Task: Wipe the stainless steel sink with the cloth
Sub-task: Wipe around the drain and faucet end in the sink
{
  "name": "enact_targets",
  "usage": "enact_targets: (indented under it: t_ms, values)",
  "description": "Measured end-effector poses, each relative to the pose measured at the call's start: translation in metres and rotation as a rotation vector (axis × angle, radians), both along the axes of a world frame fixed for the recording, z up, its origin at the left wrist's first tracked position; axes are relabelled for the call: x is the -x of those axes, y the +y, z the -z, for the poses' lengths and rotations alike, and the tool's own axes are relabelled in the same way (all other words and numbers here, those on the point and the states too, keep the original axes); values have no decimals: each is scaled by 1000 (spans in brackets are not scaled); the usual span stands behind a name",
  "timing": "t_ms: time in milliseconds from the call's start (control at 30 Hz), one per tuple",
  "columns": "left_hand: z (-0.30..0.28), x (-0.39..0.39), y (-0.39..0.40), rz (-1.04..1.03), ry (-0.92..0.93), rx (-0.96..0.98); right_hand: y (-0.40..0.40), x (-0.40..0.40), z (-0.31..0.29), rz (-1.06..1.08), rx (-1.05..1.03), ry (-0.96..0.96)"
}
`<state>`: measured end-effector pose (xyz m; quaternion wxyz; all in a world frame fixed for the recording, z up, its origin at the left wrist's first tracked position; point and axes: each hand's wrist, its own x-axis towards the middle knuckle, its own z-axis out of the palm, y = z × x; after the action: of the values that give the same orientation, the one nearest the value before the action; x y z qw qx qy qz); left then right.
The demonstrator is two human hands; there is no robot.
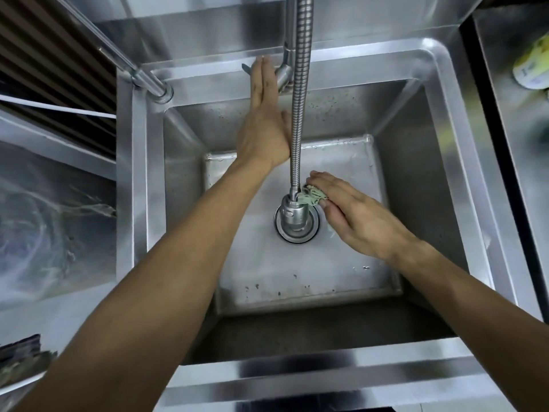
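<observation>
A deep stainless steel sink [421, 179] fills the middle of the view, its floor wet and speckled with dirt near the front. My right hand [353, 212] lies flat on the sink floor, fingers straight, pressing a small pale green cloth [312, 196] down beside the drain [297, 233]. Only a crumpled edge of the cloth shows under my fingertips. My left hand [263, 120] reaches to the back of the sink with straight fingers, fingertips touching the tap lever [282, 74] at the rear rim.
A ribbed flexible tap hose [300, 99] hangs down the middle and ends in a spray head [294, 215] right over the drain. A steel pipe [130, 69] slants in at the back left. A yellow-white bottle [531, 66] lies on the right counter.
</observation>
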<state>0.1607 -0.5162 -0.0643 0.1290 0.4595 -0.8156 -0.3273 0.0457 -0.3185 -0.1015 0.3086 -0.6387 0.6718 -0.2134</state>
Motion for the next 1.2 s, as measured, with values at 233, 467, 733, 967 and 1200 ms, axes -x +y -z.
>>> enact_targets:
  t_ms: [233, 467, 733, 967, 1200]
  values:
    - [5, -29, -3, 81, 113, -65, 22, 3, 3, 61, -9, -71]
    - [80, -115, 91, -96, -218, -491, 45, -5, 12, 106, -107, -136]
    - [86, -127, 162, 91, 162, -1011, 54, -56, 24, 80, -544, -373]
    - [96, -115, 144, -141, 239, -857, 35, -62, 38, 402, -568, -723]
    - [102, -92, 136, -258, 193, -756, 25, -78, 45, 615, -334, -456]
